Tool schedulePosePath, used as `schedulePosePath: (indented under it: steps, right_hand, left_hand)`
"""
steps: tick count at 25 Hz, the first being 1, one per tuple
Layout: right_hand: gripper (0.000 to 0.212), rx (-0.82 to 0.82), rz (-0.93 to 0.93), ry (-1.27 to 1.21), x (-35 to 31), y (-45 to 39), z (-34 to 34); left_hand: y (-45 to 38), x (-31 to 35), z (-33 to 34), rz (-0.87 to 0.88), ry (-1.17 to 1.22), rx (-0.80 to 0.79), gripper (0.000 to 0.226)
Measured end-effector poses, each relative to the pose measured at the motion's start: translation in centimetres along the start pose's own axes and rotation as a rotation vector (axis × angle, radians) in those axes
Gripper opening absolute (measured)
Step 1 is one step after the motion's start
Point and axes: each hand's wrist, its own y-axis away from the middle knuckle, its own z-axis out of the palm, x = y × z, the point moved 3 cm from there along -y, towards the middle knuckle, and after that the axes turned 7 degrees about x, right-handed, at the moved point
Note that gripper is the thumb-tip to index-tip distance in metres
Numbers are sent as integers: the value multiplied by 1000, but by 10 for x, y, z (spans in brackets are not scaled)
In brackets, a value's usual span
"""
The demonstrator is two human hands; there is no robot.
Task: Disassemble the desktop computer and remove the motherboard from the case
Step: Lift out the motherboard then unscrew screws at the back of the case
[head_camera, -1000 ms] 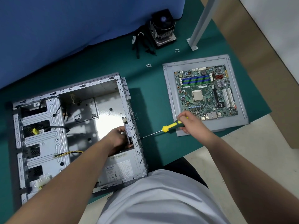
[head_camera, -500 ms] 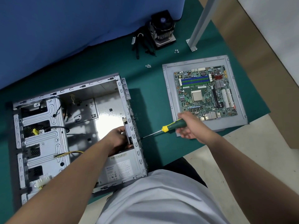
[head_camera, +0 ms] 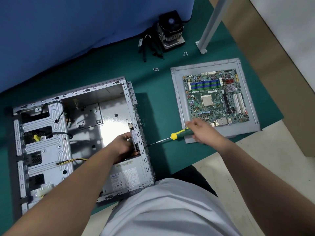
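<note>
Left hand (head_camera: 125, 145) inside the case (head_camera: 95, 92), fingers curled on a part by the rear wall, partly hidden. Right hand (head_camera: 202, 130) gripping the screwdriver (head_camera: 177, 135), tip at the rear wall. Motherboard (head_camera: 215, 97) lying apart on a grey panel (head_camera: 179, 99).

One case (head_camera: 95, 92), one motherboard (head_camera: 215, 97), one screwdriver (head_camera: 177, 135), one cooler (head_camera: 171, 29), two hands.

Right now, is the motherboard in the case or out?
Out. The motherboard lies flat on a grey metal panel on the green mat, right of the open case, whose main bay shows bare metal.
</note>
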Motion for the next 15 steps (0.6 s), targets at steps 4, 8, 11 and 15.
schedulePosePath:
  steps: [4,8,11,15]
  right_hand:
    - [14,-107,156,-473,1,3,5]
    - [38,45,90,-92,3,0,6]
    - [10,-33,117,-506,1,2,9]
    - [36,-21,181,-314,4,4,8]
  left_hand:
    - [0,1,0,17,-38,3,41]
    - [0,-1,0,-29,16,-3,42]
    - [0,-1,-1,-33,18,-4,41]
    - [1,2,-1,-18,-34,4,40]
